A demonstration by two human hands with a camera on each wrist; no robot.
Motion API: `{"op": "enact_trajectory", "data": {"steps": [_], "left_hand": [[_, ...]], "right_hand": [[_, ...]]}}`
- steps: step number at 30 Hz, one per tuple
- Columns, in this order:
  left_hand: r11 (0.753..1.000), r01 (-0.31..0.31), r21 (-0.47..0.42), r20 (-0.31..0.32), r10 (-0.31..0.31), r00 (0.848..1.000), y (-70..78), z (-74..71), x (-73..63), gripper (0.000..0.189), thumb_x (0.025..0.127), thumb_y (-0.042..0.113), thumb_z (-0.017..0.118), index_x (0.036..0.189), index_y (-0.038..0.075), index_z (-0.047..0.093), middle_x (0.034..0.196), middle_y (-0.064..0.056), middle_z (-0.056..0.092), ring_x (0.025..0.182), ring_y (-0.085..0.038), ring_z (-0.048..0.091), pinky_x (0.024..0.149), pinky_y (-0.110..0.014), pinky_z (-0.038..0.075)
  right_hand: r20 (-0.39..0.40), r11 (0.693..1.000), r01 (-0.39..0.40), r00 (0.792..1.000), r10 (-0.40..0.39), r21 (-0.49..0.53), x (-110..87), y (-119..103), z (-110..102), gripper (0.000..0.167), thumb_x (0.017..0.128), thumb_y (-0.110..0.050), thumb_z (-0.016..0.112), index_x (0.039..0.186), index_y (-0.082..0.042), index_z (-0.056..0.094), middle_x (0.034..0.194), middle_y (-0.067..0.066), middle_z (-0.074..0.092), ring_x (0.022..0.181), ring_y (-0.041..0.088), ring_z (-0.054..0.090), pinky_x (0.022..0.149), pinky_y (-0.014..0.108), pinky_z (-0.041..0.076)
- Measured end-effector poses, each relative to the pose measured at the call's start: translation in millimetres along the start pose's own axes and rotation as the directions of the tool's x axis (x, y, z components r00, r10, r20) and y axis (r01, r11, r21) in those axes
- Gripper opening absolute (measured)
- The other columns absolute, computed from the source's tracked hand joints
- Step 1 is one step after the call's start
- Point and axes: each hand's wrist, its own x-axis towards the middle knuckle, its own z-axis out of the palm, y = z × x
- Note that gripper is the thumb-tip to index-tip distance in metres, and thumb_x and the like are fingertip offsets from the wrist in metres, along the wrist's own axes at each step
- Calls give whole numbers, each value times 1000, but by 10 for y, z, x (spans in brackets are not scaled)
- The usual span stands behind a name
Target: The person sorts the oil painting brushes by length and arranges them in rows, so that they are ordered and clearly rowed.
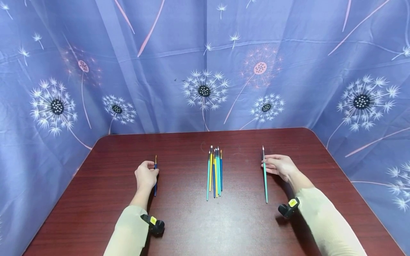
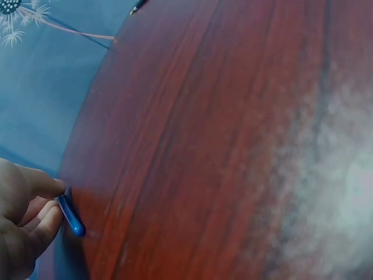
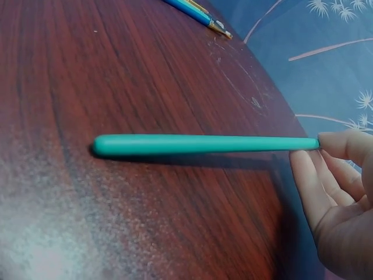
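Head view showed the left hand (image 1: 146,175) pinching a blue brush (image 1: 155,186) on the left. The right hand (image 1: 282,166) pinched a teal brush (image 1: 265,183) on the right. Between lay grouped brushes (image 1: 215,174), tips far.

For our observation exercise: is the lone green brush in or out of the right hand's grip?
In: the right wrist view shows the right hand pinching the green brush between thumb and fingers.

Table (image 1: 241,170): red-brown wood grain, rounded far corners, glossy | Cloth backdrop (image 1: 160,78): blue, creased, white-and-pink dandelion print (image 1: 204,91), behind and beside table
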Motion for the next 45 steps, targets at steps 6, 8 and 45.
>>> {"op": "enact_trajectory", "data": {"steps": [6,8,45], "left_hand": [[1000,8,-14,-29,-8,1000,19,13,-8,26,83,6,65,108,0,63,105,-19,69,93,-30,68,85,-42,52],[1000,10,-26,-42,-11,999,21,24,-8,25,83,7,66,107,0,63,104,-19,70,92,-30,68,83,-42,53],[962,-147,-229,-46,140,989,411,447,-247,28,83,20,69,101,-1,67,94,-15,72,88,-28,69,80,-41,55]], "right_hand": [[-51,998,-6,999,3,-68,11,-18,11,49,92,-3,54,133,17,35,83,-4,71,77,9,70,70,24,58],[-72,995,-11,997,4,-96,13,-28,19,48,91,-3,55,131,16,38,82,-4,70,75,8,70,69,24,58],[-282,884,-65,956,-77,-462,72,-34,100,33,87,-7,62,112,14,59,70,-1,70,57,3,63,53,27,57]]}}
